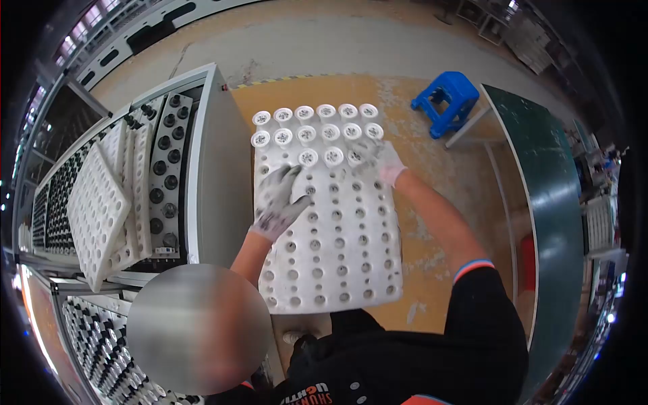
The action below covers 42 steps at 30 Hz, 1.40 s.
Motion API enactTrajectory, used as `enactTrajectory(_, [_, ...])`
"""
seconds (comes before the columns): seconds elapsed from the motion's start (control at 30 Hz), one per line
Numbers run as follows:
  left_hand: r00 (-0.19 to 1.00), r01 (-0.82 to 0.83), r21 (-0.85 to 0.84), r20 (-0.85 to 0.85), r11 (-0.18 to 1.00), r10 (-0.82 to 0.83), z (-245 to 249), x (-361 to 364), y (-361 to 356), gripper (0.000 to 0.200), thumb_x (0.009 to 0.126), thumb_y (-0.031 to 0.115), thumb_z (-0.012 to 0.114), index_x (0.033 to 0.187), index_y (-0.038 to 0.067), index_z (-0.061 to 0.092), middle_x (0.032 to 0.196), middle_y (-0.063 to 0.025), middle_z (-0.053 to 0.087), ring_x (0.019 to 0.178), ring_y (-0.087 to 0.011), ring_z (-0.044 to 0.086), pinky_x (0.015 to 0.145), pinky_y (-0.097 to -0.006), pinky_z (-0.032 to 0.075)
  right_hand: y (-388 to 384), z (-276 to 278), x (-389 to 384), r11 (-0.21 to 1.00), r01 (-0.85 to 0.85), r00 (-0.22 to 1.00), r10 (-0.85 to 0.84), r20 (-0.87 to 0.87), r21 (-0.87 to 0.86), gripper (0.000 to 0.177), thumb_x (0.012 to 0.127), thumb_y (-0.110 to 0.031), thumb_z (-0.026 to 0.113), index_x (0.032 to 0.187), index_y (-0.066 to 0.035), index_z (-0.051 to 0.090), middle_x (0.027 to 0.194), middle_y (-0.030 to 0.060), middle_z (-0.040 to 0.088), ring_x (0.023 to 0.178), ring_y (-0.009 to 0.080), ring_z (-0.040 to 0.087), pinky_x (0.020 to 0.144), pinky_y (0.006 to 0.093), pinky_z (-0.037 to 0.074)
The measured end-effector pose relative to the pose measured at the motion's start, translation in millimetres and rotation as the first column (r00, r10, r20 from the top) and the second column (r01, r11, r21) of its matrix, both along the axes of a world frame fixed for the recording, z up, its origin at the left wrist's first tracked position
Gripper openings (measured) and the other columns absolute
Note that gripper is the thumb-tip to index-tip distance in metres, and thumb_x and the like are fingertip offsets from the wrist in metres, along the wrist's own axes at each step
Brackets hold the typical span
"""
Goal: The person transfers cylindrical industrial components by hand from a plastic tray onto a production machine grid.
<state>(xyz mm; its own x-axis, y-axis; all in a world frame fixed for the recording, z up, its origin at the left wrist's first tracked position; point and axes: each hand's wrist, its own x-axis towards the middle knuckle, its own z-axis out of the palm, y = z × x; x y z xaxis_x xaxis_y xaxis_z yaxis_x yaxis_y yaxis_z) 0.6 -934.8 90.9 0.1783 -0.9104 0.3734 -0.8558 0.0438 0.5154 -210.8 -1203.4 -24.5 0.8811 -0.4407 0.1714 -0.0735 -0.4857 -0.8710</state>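
A white foam tray point(324, 270) with rows of round holes lies in front of me. White round cup-like parts point(306, 135) with dark-speckled centres stand in rows across its far end. My left hand point(275, 202), in a pale glove, hovers over the tray's left side, thumb spread from the fingers and nothing held. Its fingertips are close to the nearest-row white part point(308, 158). Also gloved, my right hand point(379, 160) is at the right end of that row, its fingers blurred over another white part point(355, 157); I cannot tell whether they grip it.
To the left, an open machine cabinet point(209, 169) holds rows of black fixtures point(164, 142), with stacked white foam trays point(101, 202) leaning on it. A blue stool point(447, 101) stands at the back right, beside a dark green table point(540, 202). More fixtures point(108, 337) fill the lower left.
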Motion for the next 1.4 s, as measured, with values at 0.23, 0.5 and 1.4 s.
enactTrajectory(0.23, [0.937,0.230,0.308,0.186,0.923,-0.295,-43.8,22.1,-117.8,0.067,0.075,0.037,0.067,0.130,0.005,0.047,0.128,-0.0185,0.048,0.120,-0.0350,0.044,0.103,-0.0450,0.031,12.4,17.0,4.9,0.729,-0.088,0.922,-0.199,-0.333,-0.679,0.054,0.089,-0.032,0.052,0.137,-0.007,0.044,0.144,0.0106,0.040,0.133,0.0244,0.036,0.113,0.0345,0.024])
enactTrajectory(0.5, [0.984,0.136,0.185,0.090,0.973,-0.155,-56.2,9.1,-108.0,0.066,0.078,0.037,0.064,0.132,0.005,0.044,0.131,-0.0185,0.046,0.122,-0.0329,0.043,0.105,-0.0415,0.031,52.8,77.2,39.7,0.765,-0.066,0.678,-0.437,-0.591,-0.641,0.062,0.077,-0.035,0.067,0.127,0.000,0.051,0.123,0.0233,0.055,0.118,0.0351,0.050,0.103,0.0402,0.036])
enactTrajectory(1.4, [-0.307,-0.588,-0.037,-0.914,-0.808,0.265,-3.7,-244.5,672.9,0.036,0.084,0.011,0.066,0.112,0.001,0.045,0.102,-0.0103,0.057,0.080,-0.0168,0.059,0.066,-0.0272,0.053,136.1,4.7,109.8,0.769,0.157,0.970,-0.237,-0.047,-0.620,0.062,0.088,-0.032,0.062,0.141,-0.011,0.037,0.142,0.0101,0.042,0.125,0.0255,0.045,0.102,0.0404,0.037])
